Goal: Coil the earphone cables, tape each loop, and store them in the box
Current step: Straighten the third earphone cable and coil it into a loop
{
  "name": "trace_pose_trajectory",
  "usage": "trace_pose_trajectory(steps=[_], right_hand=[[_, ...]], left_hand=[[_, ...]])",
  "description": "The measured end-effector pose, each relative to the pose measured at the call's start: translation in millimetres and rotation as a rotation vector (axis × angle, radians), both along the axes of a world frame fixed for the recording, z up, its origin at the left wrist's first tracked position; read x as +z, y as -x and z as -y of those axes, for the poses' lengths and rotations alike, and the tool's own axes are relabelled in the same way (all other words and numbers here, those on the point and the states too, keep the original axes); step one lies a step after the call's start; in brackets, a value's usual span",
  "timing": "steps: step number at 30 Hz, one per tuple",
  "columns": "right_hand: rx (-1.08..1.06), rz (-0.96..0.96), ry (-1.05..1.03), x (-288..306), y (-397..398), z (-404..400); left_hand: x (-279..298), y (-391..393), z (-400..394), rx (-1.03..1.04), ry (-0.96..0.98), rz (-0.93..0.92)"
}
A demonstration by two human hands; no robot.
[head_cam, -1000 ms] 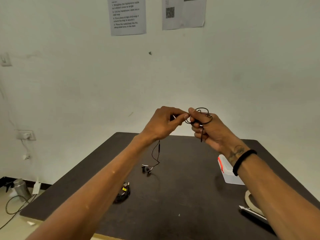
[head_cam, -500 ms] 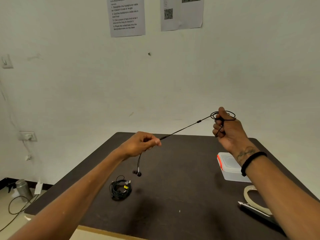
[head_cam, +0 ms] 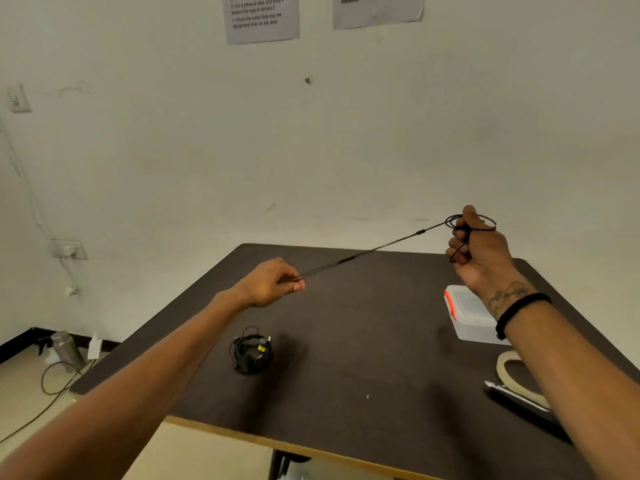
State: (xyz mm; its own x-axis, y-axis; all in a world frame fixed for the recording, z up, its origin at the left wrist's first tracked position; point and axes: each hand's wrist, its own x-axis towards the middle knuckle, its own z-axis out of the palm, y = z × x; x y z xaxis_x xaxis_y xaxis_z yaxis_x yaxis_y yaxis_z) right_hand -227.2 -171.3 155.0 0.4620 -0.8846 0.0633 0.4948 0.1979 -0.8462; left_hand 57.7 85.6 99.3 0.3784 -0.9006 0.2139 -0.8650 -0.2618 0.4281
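Head view: the right hand (head_cam: pixel 479 252) is raised at about 2 o'clock above the dark counter (head_cam: pixel 363 341), fingers curled around small loops of a black earphone cable (head_cam: pixel 381 247); one loop shows above the knuckles, and a short end hangs down past the curled fingers. From there the cable runs taut and slanting down toward 9 o'clock to the left hand (head_cam: pixel 273 284), which pinches it between thumb and fingertips over the far-left part of the counter. Whether any cable hangs below the left hand cannot be told.

On the counter, toward 6 o'clock from the left hand, lies a second earphone bundle (head_cam: pixel 251 351), already coiled, black with a small yellow spot on it, touching neither hand. At 3 o'clock, just beneath the right wrist, sits a clear box (head_cam: pixel 467 317) with an orange clasp on its left edge, lid on. Toward 4 o'clock, partly hidden by the right forearm, lies a roll of pale tape (head_cam: pixel 507 367), with a dark-handled tool (head_cam: pixel 512 398) just beside it.

The right wrist wears a black band (head_cam: pixel 519 311).
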Motion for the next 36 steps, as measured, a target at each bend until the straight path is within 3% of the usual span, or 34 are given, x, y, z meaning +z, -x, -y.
trace_pose_trajectory(steps=[5, 13, 17, 21, 26, 30, 33, 36], right_hand=[[-0.012, -0.033, 0.027, -2, 3, -5], [0.018, -0.467, 0.466, -21, -10, -37], [0.092, -0.583, 0.665, -29, -30, -56], [0.224, -0.714, 0.792, -41, -50, -68], [0.324, -0.71, 0.845, -48, -53, -64], [0.409, -0.835, 0.838, -56, -36, -48], [0.454, -0.78, 0.742, -70, -25, -34], [0.397, -0.667, 0.606, -87, -26, -23]], left_hand=[[-18, -4, 0, 0.169, 0.057, -0.066], [-27, -6, 9, 0.463, 0.041, -0.166], [-13, 37, 27, 0.266, 0.125, -0.053], [-16, 88, 56, -0.084, 0.162, -0.293], [-29, 101, 76, -0.097, 0.342, -0.339], [-31, 56, 67, 0.159, 0.252, -0.185], [-26, 19, 56, 0.401, 0.087, -0.007], [-16, 3, 54, 0.513, -0.174, 0.075]])
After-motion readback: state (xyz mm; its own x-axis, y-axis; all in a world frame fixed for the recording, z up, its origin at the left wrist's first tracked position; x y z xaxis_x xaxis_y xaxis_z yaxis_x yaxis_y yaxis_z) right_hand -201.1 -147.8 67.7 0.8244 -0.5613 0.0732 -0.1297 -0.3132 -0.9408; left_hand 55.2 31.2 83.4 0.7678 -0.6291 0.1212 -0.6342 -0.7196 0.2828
